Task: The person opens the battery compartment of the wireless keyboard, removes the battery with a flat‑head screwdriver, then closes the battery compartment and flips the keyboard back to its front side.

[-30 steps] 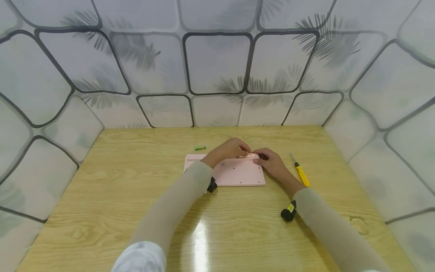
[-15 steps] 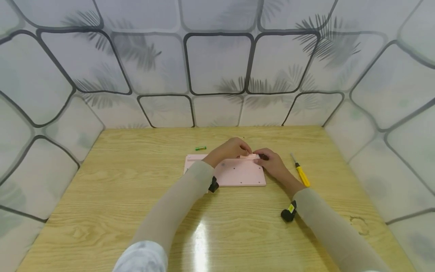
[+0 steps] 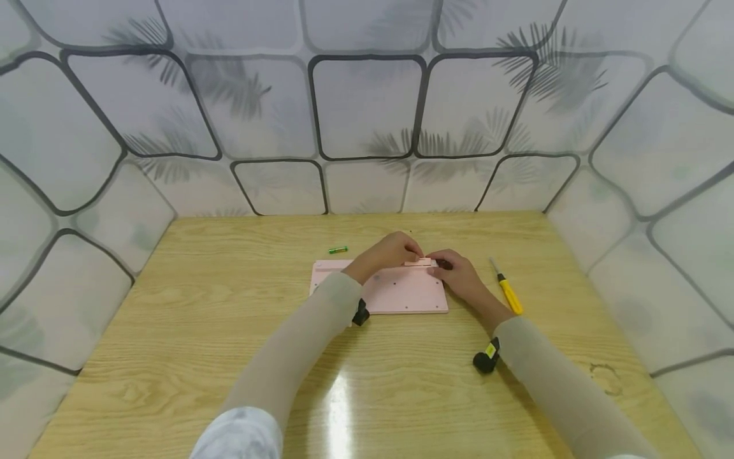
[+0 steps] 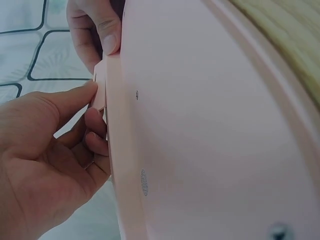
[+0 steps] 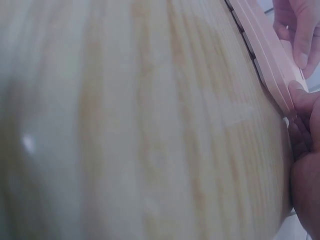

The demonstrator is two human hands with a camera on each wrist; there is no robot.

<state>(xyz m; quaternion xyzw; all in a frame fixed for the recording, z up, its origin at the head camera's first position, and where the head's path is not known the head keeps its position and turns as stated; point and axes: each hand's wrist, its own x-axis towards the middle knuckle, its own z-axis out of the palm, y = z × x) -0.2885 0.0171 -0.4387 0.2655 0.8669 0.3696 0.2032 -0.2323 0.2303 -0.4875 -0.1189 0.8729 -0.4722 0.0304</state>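
A pink keyboard lies face down on the table, its screw-dotted underside up. My left hand reaches across it to the back edge. In the left wrist view, its thumb and fingers pinch a small pink battery cover, which stands tilted at that edge. My right hand grips the keyboard's back right corner, thumb on top and fingers behind. The right wrist view shows dark gaps between keys under the keyboard's rim. The slot beneath the cover is hidden.
A green battery lies behind the keyboard, to the left. On the right is a screwdriver with a yellow handle, its tip pointing away. Patterned walls stand round the back and sides of the wooden table.
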